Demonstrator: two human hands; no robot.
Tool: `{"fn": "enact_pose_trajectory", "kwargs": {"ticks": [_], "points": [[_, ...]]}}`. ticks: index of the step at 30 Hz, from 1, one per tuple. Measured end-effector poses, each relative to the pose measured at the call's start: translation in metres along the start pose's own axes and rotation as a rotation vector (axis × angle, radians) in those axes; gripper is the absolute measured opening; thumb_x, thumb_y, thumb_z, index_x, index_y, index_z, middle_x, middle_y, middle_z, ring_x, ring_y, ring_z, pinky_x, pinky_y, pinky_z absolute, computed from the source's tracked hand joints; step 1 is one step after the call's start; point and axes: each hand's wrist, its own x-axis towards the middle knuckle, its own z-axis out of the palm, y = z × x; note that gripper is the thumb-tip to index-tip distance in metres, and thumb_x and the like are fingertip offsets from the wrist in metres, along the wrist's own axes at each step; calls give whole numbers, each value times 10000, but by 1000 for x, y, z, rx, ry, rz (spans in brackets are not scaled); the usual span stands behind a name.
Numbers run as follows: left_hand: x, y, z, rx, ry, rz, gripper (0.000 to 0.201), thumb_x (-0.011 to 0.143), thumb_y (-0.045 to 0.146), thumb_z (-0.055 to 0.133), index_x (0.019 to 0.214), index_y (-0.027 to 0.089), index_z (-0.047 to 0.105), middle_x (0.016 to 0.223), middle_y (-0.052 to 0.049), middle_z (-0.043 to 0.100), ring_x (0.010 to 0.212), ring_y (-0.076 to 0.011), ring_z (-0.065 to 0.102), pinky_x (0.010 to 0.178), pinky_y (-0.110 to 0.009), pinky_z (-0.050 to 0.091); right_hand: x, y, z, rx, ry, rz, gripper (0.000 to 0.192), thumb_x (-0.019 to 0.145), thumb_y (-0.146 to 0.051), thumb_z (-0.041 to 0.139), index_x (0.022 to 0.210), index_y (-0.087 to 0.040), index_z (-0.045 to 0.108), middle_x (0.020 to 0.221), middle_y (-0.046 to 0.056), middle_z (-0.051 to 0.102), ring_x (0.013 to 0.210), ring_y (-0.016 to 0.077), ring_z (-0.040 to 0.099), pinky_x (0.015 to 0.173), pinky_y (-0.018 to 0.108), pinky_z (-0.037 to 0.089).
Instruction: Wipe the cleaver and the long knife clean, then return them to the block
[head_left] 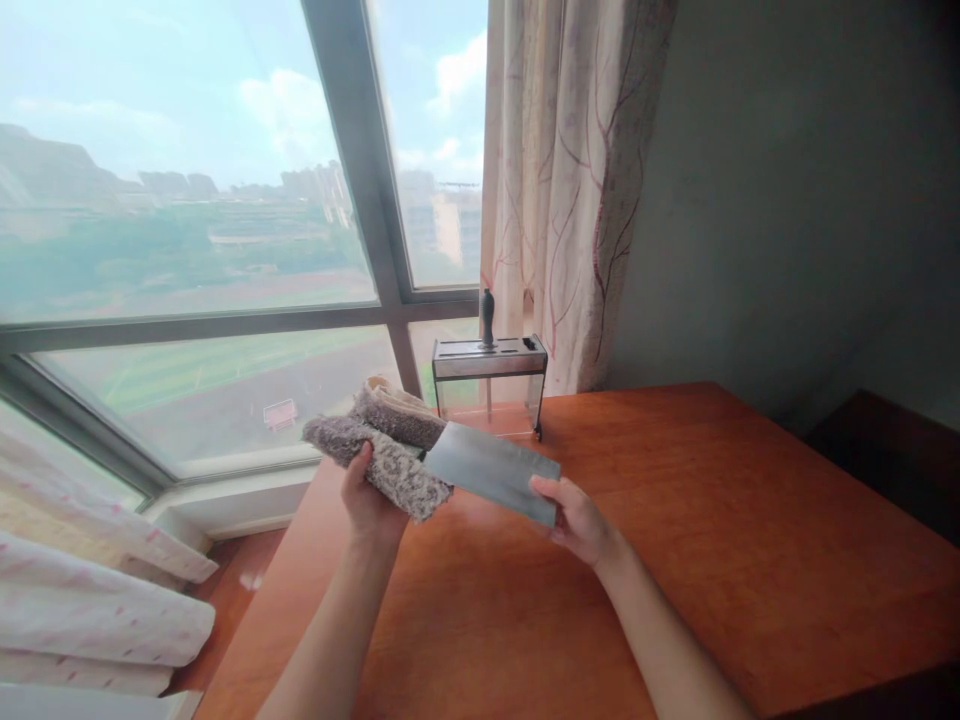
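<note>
The broad cleaver blade (495,475) showed a plain grey metal face. It was held above the brown wooden table (720,530), between the two hands, its body at about two o'clock from the left hand (371,505) and ten o'clock from the right hand (581,520). The right hand pinched the blade near its squared end, thumb laid on the upper face, fingers mostly hidden underneath. The left hand was closed around the shaggy grey-and-white cloth (401,475), its thumb pressed over the near fold; a second fold, showing a beige lining, rose at one o'clock from that thumb.

The blade's long axis ran from ten o'clock to four o'clock, the squared end pointing to four, slightly toward the wearer, and the other end meeting the cloth. Whether a handle lay inside the folds could not be told, nor which long side was the sharpened one.

At twelve o'clock from the blade, well apart from the right hand, stood a see-through knife stand (487,365) with a slotted metal top; a black handle (487,318) stuck upright out of it. Beyond, at one o'clock, hung a branch-patterned curtain (570,180), and at eleven, a large window (187,230).
</note>
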Motion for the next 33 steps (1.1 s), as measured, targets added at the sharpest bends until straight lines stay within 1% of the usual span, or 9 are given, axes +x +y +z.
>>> {"fn": "enact_pose_trajectory", "kwargs": {"ticks": [2,6,9,15,18,21,23,28,33], "points": [[0,0,0,4,11,-7,235,747,267,612,958,174,661,834,-29,717,773,-198,675,760,-304,541,3,1,0,-25,34,-19,392,752,-512,623,604,-179,479,466,-74,394,365,55,311,317,177,250],[4,-3,1,12,100,-39,215,752,218,606,955,171,657,786,-9,708,708,-164,664,731,-273,539,3,-2,4,-222,100,-157,471,808,-583,531,594,-163,533,460,-27,486,404,91,425,394,207,353],[6,-7,1,5,126,-65,209,772,200,585,965,167,657,807,-19,713,756,-171,669,770,-286,539,0,-8,1,-390,70,-242,489,837,-585,490,646,-150,607,551,19,589,524,142,545,515,242,436],[7,-9,0,27,100,-8,202,765,178,593,954,169,663,891,-21,719,820,-178,665,828,-307,535,-3,-15,-8,-618,-6,-410,344,822,-478,582,874,-160,703,799,15,672,771,200,606,699,280,470],[5,-9,0,24,93,-4,229,757,174,597,976,174,666,900,-19,720,834,-183,666,841,-314,531,-2,-14,-5,-515,-23,-383,362,839,-467,571,936,-147,710,832,40,690,781,200,622,739,300,481],[2,-10,2,18,66,-16,265,754,184,592,1009,185,665,885,-22,722,829,-191,669,835,-319,530,-1,-12,-4,-354,5,-319,426,868,-478,529,744,-113,711,686,53,672,635,165,607,645,277,490],[-1,-11,4,12,46,-12,298,749,192,593,1039,188,660,899,-28,722,830,-197,669,837,-321,527,2,-10,-5,-224,31,-285,434,878,-462,526,694,-106,694,649,54,663,554,134,578,570,250,483],[-11,-14,8,14,15,6,351,722,184,613,1071,198,650,909,-22,724,801,-194,669,832,-324,518,11,-3,-12,131,175,-96,273,815,-394,637,828,-124,672,709,48,688,480,92,563,350,157,365],[-16,-15,11,45,-5,0,381,679,189,662,1060,191,649,835,-17,719,823,-211,667,823,-325,516,16,4,-15,291,292,10,214,746,-339,715,851,-162,655,742,22,700,488,75,575,317,126,351]]}}
